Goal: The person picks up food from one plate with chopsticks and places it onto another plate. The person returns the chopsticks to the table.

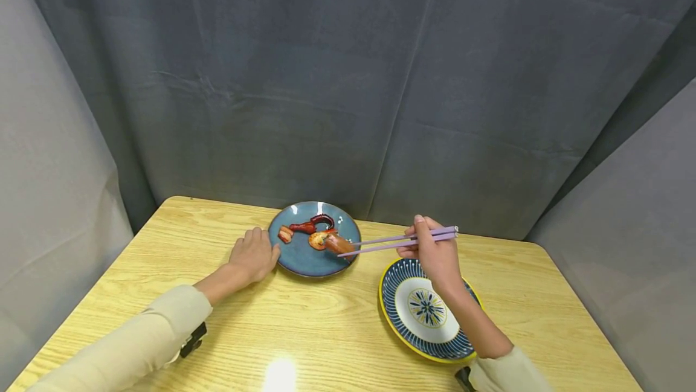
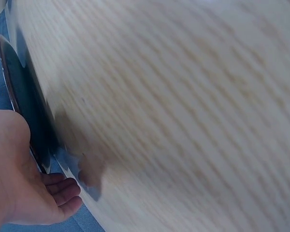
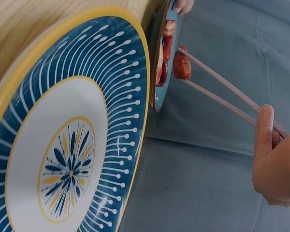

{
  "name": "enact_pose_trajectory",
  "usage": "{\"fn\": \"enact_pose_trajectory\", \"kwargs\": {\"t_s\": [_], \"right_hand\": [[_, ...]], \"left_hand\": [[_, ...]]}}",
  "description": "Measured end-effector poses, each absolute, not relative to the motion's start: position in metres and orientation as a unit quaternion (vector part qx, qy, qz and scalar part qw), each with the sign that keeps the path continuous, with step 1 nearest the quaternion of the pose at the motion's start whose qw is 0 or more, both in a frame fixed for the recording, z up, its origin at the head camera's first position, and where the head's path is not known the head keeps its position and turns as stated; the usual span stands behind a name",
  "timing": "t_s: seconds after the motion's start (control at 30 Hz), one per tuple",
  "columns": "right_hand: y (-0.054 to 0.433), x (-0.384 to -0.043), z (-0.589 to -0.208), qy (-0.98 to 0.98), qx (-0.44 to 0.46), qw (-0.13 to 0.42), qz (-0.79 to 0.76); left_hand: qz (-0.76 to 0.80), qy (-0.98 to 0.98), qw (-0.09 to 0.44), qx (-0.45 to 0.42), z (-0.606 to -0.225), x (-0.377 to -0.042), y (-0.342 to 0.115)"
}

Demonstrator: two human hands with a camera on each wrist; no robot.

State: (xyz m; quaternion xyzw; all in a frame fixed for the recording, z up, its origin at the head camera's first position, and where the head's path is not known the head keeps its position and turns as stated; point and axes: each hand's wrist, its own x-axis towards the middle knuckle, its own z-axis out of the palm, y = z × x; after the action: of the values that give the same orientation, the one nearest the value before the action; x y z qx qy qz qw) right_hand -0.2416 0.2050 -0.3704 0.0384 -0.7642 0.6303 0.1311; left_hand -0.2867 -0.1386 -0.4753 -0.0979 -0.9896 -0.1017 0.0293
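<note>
My right hand [image 1: 435, 253] grips a pair of light purple chopsticks [image 1: 399, 240], their tips reaching left over the blue plate [image 1: 304, 264]. Between the tips is a glossy reddish-brown piece of food [image 1: 339, 245], seen in the right wrist view as a rounded lump [image 3: 182, 65] above the plate. An orange-and-white piece [image 1: 317, 240] lies beside it, partly covered. Further left on the plate are a dark red piece with a curved end [image 1: 312, 224] and a small striped, pork-belly-like piece [image 1: 285, 234]. My left hand [image 1: 254, 254] rests at the left rim, thumb touching it, fingers loosely extended on the table.
A patterned plate [image 1: 402, 313] with a yellow rim stands on the wooden table [image 1: 326, 319], under my right forearm. Grey curtain [image 1: 304, 96] hangs right behind the table's back edge. Pale cloth walls [image 1: 625, 217] flank both sides.
</note>
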Motion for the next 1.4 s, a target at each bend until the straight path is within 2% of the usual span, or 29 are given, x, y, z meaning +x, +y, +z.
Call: {"fn": "enact_pose_trajectory", "kwargs": {"t_s": [0.6,0.9,1.4], "right_hand": [[0.244,-0.218,-0.365,-0.766,0.027,0.16,0.622],[0.257,-0.206,-0.363,-0.767,0.028,0.169,0.618],[0.274,-0.19,-0.367,-0.759,0.008,0.176,0.627]], "left_hand": [[-0.099,-0.99,0.031,-0.096,-0.476,-0.287,-0.138],[-0.091,-0.988,0.068,-0.106,-0.477,-0.285,-0.138],[-0.08,-0.988,0.072,-0.109,-0.475,-0.285,-0.138]]}}
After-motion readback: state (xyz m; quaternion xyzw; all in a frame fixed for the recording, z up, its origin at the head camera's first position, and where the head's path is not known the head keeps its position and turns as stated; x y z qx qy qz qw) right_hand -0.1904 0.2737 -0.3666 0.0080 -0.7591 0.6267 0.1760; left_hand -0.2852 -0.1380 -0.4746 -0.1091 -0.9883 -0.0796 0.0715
